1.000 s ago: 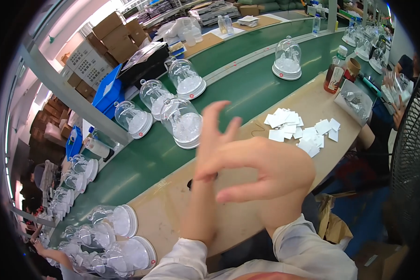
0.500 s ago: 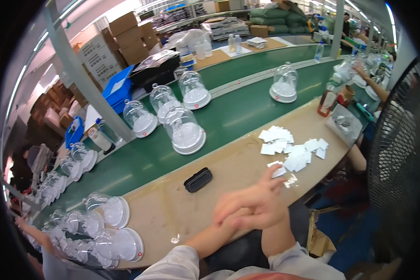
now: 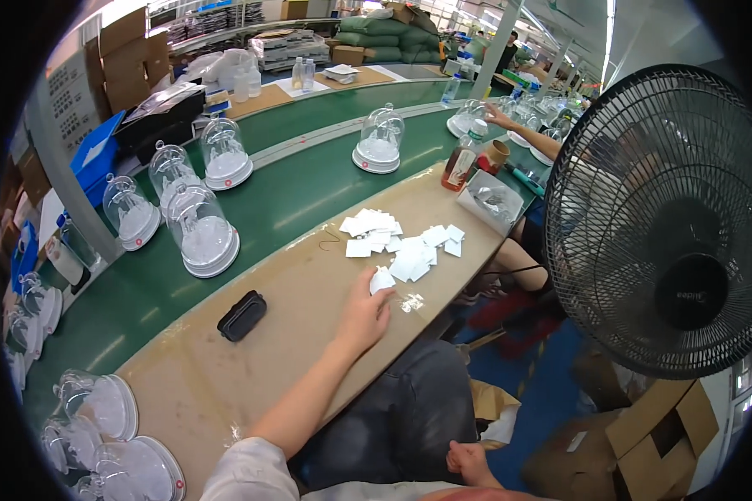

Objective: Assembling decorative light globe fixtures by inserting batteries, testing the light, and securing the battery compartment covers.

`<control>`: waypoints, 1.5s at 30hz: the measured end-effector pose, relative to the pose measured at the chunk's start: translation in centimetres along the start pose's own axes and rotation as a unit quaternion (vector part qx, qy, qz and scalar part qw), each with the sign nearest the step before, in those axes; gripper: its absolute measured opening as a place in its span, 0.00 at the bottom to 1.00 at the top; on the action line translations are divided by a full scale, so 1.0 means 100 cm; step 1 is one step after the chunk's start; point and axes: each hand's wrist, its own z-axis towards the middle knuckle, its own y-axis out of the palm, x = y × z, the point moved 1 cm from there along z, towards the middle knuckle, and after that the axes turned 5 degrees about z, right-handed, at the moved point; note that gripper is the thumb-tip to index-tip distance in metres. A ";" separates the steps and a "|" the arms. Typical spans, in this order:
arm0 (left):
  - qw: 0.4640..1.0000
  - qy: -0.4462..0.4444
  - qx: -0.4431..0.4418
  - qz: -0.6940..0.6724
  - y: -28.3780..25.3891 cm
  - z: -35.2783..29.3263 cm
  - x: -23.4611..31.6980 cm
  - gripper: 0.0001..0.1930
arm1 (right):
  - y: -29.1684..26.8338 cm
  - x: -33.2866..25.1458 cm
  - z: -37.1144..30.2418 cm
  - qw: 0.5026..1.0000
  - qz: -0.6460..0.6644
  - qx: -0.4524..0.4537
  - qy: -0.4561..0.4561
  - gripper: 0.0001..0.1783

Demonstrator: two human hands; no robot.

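On the tan work surface, my left hand [image 3: 366, 316] reaches to a small white card [image 3: 381, 280] at the near side of a loose pile of white cards [image 3: 409, 257]. Its thumb and fingers are closed about the card's edges. Low by my lap, my right hand [image 3: 470, 462] is curled into a loose fist, and nothing shows in it. A black oblong case [image 3: 242, 316] lies on the surface to the left of my left hand. Bits of clear film [image 3: 411, 302] are close to the cards.
Clear domes on white bases stand on the green belt, one dome [image 3: 378, 142] apart from a group [image 3: 199, 234]. More domes [image 3: 113, 405] lie at near left. A bottle [image 3: 459, 159] and clear bag [image 3: 491, 202] are at far right, before a black fan [image 3: 660, 221]. A co-worker's hand [image 3: 500, 117] touches a dome.
My hands, crossed over each other before, have parted: the left moved to the white card, the right dropped toward my lap and curled. The view has swung right, bringing the fan in.
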 end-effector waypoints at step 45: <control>0.941 -0.184 0.053 -0.278 -0.008 -0.001 0.001 0.09 | 0.029 -0.016 0.044 0.996 0.042 -0.065 0.036 0.28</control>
